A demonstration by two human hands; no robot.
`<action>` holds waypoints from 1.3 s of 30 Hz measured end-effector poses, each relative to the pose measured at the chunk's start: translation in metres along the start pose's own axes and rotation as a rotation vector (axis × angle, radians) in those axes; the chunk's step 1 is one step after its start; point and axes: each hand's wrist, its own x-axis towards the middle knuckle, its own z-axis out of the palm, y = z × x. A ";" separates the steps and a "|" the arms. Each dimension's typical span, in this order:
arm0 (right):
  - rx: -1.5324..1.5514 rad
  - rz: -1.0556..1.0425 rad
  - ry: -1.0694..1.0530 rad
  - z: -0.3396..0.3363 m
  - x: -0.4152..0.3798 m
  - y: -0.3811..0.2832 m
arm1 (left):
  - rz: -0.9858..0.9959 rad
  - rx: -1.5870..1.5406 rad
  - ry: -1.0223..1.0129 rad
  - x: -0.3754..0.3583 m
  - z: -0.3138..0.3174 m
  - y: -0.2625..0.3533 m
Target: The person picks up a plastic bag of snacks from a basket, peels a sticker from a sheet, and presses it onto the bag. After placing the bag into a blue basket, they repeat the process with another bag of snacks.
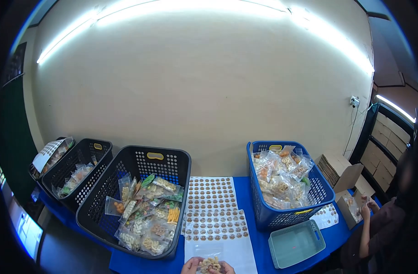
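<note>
At the bottom edge, my left hand point(191, 266) and my right hand point(226, 268) grip a clear plastic packet of pale snack pieces point(209, 264) from its two sides. Its flat, transparent top part points away from me. Under and beyond the packet lie white sheets of round brown stickers point(214, 224), whose nearest portion is bare backing. To the left of my hands stands a black perforated basket point(184, 166) holding many snack packets point(150, 194). On the right, a blue basket point(289, 217) is heaped with similar packets point(282, 176).
A shallow green tray point(296, 246) sits in front of the blue basket. Two more black baskets point(76, 171) with packets stand far left. At right, a co-worker point(378, 233) handles something beside an open cardboard box point(350, 212). A blue cloth point(243, 194) covers the table.
</note>
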 end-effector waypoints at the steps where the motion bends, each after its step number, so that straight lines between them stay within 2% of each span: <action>1: -0.078 0.016 -0.043 0.000 -0.001 0.003 | 0.016 -0.032 0.076 0.002 -0.001 -0.004; 4: -0.150 -0.121 -0.138 -0.002 -0.002 -0.014 | 0.065 0.075 0.121 0.001 0.001 0.013; 5: -0.091 -0.008 -0.104 -0.007 -0.002 -0.016 | -0.012 0.151 0.071 0.000 0.000 0.023; 8: -0.446 -0.266 0.034 -0.025 0.008 -0.036 | 0.236 0.401 0.048 0.000 0.007 0.020; 9: -0.466 -0.377 0.049 -0.029 0.012 -0.044 | 0.175 0.470 -0.002 0.003 0.004 -0.003; 12: -0.608 -0.206 -0.114 -0.032 0.013 -0.063 | 0.232 0.515 -0.175 0.002 0.015 -0.008; 13: -0.646 -0.254 -0.135 -0.033 0.016 -0.051 | 0.178 0.470 -0.184 -0.001 0.021 -0.004; 16: -0.697 -0.406 -0.026 -0.021 0.012 -0.036 | 0.256 0.630 -0.120 -0.004 0.024 0.012; 17: -0.670 -0.403 0.006 -0.018 0.012 -0.035 | 0.125 0.568 -0.116 -0.007 0.025 0.022; 20: -0.588 -0.386 0.103 -0.007 0.004 -0.039 | 0.258 0.582 -0.063 -0.004 0.020 0.019; 21: -0.582 -0.335 0.074 -0.007 0.001 -0.044 | 0.338 0.634 -0.047 -0.001 0.019 0.023; 23: -0.564 -0.233 0.013 -0.011 -0.004 -0.055 | 0.274 0.564 0.033 0.010 0.011 0.030; 24: -0.553 -0.256 0.027 -0.011 -0.007 -0.058 | 0.243 0.530 0.074 0.016 0.007 0.033; 25: -0.543 -0.280 0.040 -0.012 -0.008 -0.060 | 0.173 0.621 0.034 0.023 0.005 0.036; 28: -0.508 -0.263 0.033 -0.027 -0.012 -0.057 | 0.299 0.550 0.076 0.024 0.025 0.048; 29: -0.454 -0.220 0.020 -0.033 -0.013 -0.059 | 0.263 0.598 0.037 0.022 0.029 0.060; 31: -0.386 -0.125 -0.004 -0.049 -0.017 -0.059 | 0.247 0.454 0.126 0.031 0.027 0.054; 33: -0.299 -0.115 0.090 -0.059 -0.020 -0.056 | 0.225 0.396 0.149 0.037 0.022 0.052; 34: -0.256 -0.108 0.135 -0.064 -0.022 -0.053 | 0.177 0.335 0.091 0.037 0.022 0.049; 35: -0.404 -0.194 0.147 -0.071 -0.023 -0.046 | 0.125 0.275 0.033 0.037 0.021 0.043; 37: -0.439 -0.285 0.136 -0.063 -0.027 -0.072 | 0.011 0.196 -0.094 0.034 0.023 0.023; 39: -0.474 -0.335 0.054 -0.059 -0.029 -0.086 | -0.255 0.224 -0.254 0.026 0.032 0.011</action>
